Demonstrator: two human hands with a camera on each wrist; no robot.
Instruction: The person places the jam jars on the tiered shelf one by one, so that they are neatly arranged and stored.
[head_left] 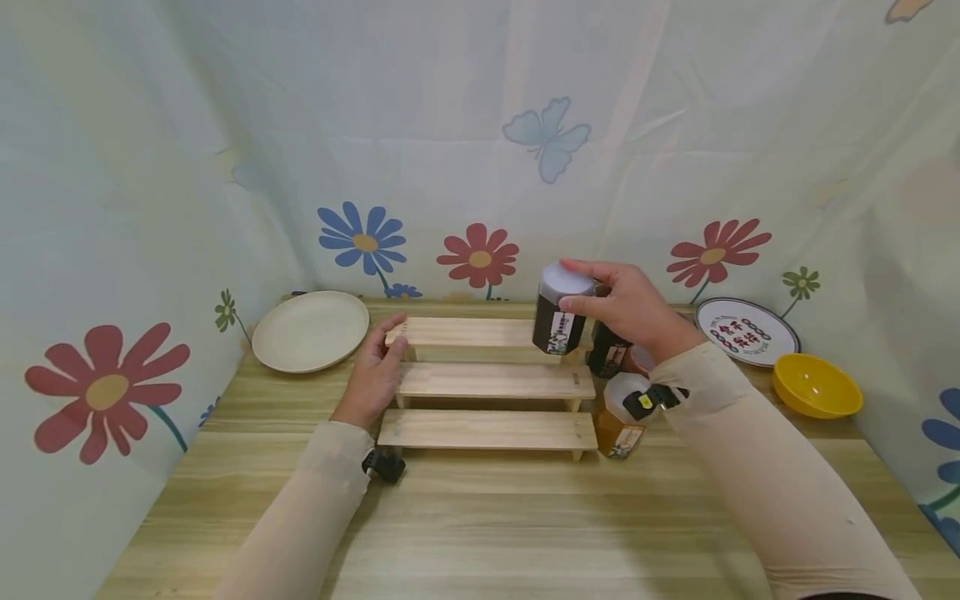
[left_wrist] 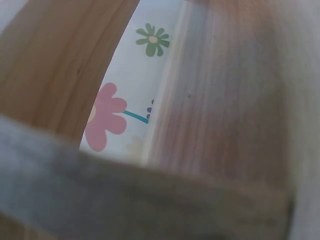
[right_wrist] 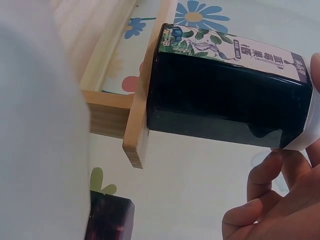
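Note:
A three-tier wooden step rack [head_left: 487, 381] stands mid-table. My left hand [head_left: 372, 375] grips the left end of its top tier, fingertips over the board and thumb at the near edge. My right hand [head_left: 622, 304] holds a dark, many-sided jam jar [right_wrist: 225, 92] by its white lid, upright at the right end of the top tier. In the right wrist view the jar's base is right at the board's surface. Below that hand are another dark jar [head_left: 607, 352], a jar with a reddish top [head_left: 637, 360] partly hidden, and an amber jar [head_left: 619, 433] beside the rack.
A cream plate [head_left: 311, 332] lies at the back left. At the back right are a white plate with red lettering [head_left: 747, 331] and a yellow bowl [head_left: 817, 386]. A floral cloth [head_left: 420, 125] hangs behind the wooden table [head_left: 525, 525].

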